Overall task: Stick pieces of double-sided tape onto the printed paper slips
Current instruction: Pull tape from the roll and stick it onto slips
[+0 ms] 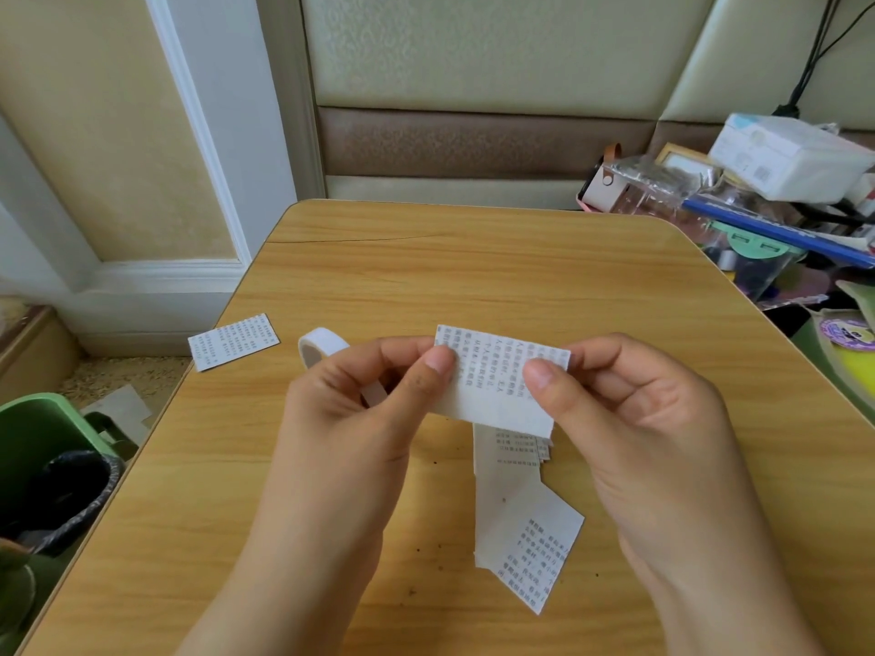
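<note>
Both hands hold one printed slip [497, 378] up above the wooden counter [473, 277]: left hand [364, 400] has a pinching grip on its left edge, right hand [634, 409] pinches the right edge. A white tape strip [497, 414] runs along the slip's lower edge. The tape roll [322, 350] sits behind the left hand, a pile of slips [521, 527] lies under the hands, one slip [232, 340] at the counter's far-left edge.

White slip [502, 376] with grey print, wood-grain tan table [473, 277], green bin [42, 433]
</note>
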